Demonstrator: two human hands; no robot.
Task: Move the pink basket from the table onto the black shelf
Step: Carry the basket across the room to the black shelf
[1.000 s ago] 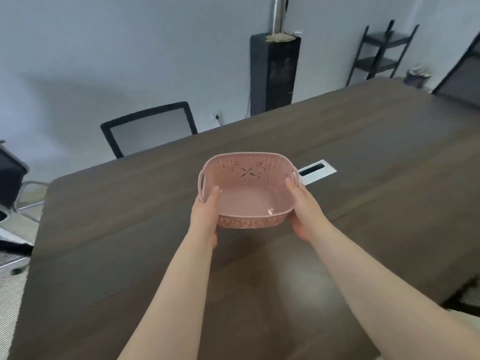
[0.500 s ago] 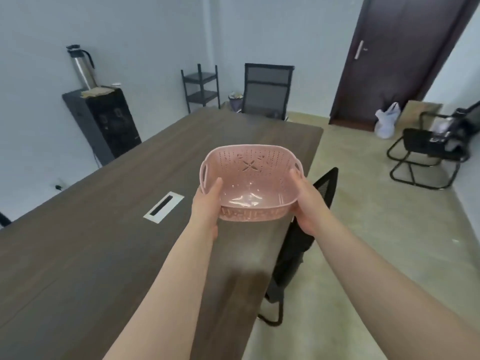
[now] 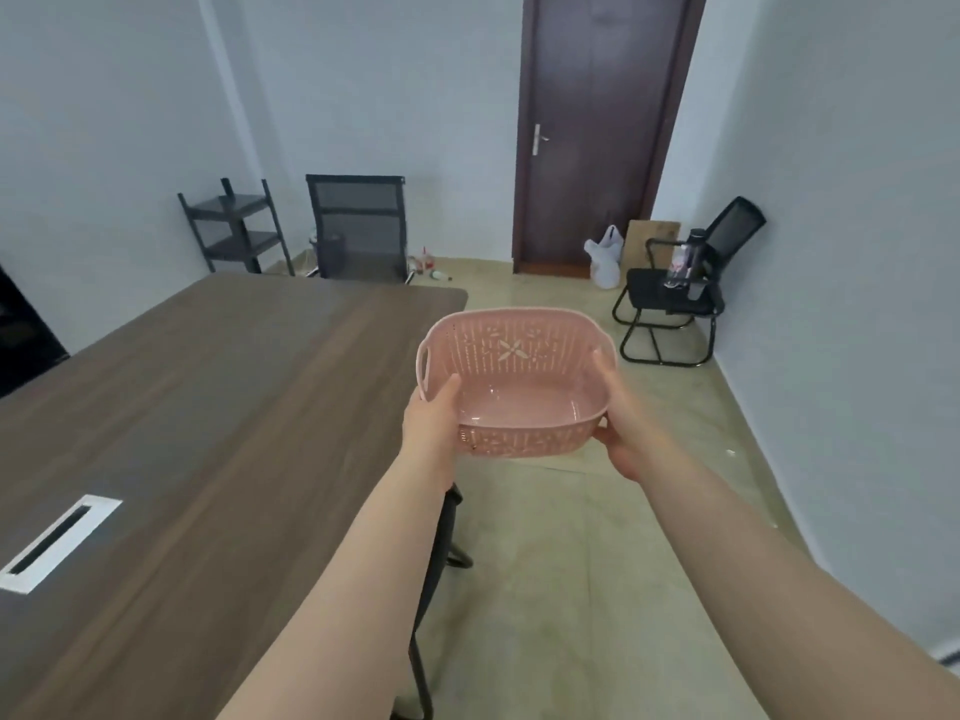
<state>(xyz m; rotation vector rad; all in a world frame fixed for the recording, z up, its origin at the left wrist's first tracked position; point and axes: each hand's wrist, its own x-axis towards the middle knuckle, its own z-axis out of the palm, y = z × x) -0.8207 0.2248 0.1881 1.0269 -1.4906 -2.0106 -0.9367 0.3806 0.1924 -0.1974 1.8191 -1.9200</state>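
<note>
The pink basket [image 3: 519, 376] is a perforated plastic tub with side handles, empty, held in the air past the right edge of the brown table [image 3: 197, 407]. My left hand [image 3: 434, 415] grips its left side and my right hand [image 3: 623, 433] grips its right side, thumbs over the rim. The black shelf [image 3: 234, 228] is a small two-tier rack standing in the far left corner beyond the table's end, well away from the basket.
A black mesh chair [image 3: 358, 231] stands at the table's far end beside the shelf. Another black chair [image 3: 680, 293] with a bottle sits by the right wall, near a white bag [image 3: 605, 259] and the dark door [image 3: 597, 132]. A chair [image 3: 441, 553] is tucked under the table below my arms.
The view has swung right, from the table to the room's far end. The basket, held in both hands, has left the tabletop and now hangs over the floor beside the table.
</note>
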